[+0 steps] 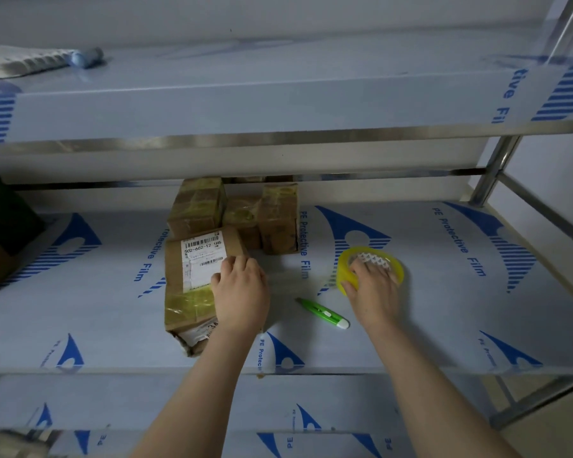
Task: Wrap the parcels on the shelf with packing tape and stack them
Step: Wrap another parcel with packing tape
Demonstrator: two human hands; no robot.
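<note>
A flat brown cardboard parcel (pixel 192 285) with a white barcode label lies on the middle shelf (pixel 444 309), with yellowish tape across its near part. My left hand (pixel 240 289) rests on its right edge, fingers curled over the top. My right hand (pixel 372 289) grips a yellow roll of packing tape (pixel 354 259) that lies flat on the shelf, thumb on its outer side and fingers over its core. Behind the flat parcel, three taped brown parcels (pixel 235 213) stand close together at the back.
A green utility knife (pixel 325 314) lies on the shelf between my hands. A dark object (pixel 4 213) sits at the shelf's left end. The upper shelf (pixel 278 104) hangs close overhead, carrying a blue-capped item (pixel 85 57). A steel post (pixel 497 170) stands at the right.
</note>
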